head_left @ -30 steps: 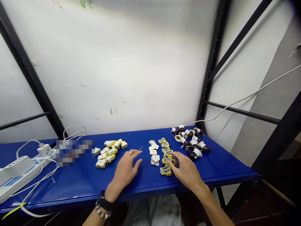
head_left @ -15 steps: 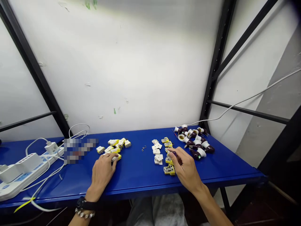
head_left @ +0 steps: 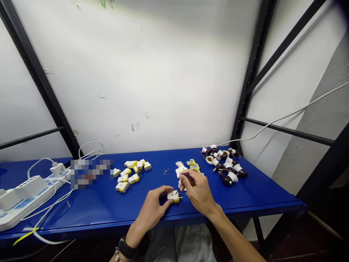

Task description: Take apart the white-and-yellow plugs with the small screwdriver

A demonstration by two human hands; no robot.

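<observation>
Near the table's front edge, my left hand (head_left: 157,204) grips a white and yellow plug (head_left: 173,197) between thumb and fingers, its metal prongs pointing right. My right hand (head_left: 199,191) is closed around a screwdriver (head_left: 177,191), whose thin shaft slants down to the plug's white face. Most of the handle is hidden by the fingers. Behind my right hand lie white plug covers (head_left: 180,169) and a row of opened yellow plug halves (head_left: 191,162), both partly covered by it. A few tiny screws (head_left: 166,171) lie on the table further back.
More white and yellow plugs (head_left: 133,178) are grouped left of centre. Dark red and white lamp holders (head_left: 228,177) are heaped at the back right. A white power strip (head_left: 16,212) with cables occupies the left of the blue table (head_left: 103,207). Black shelf posts (head_left: 245,87) rise behind.
My left hand has moved right, from the group of plugs to the front middle, and now holds a plug there. My right hand has shifted left, bringing the screwdriver to this plug.
</observation>
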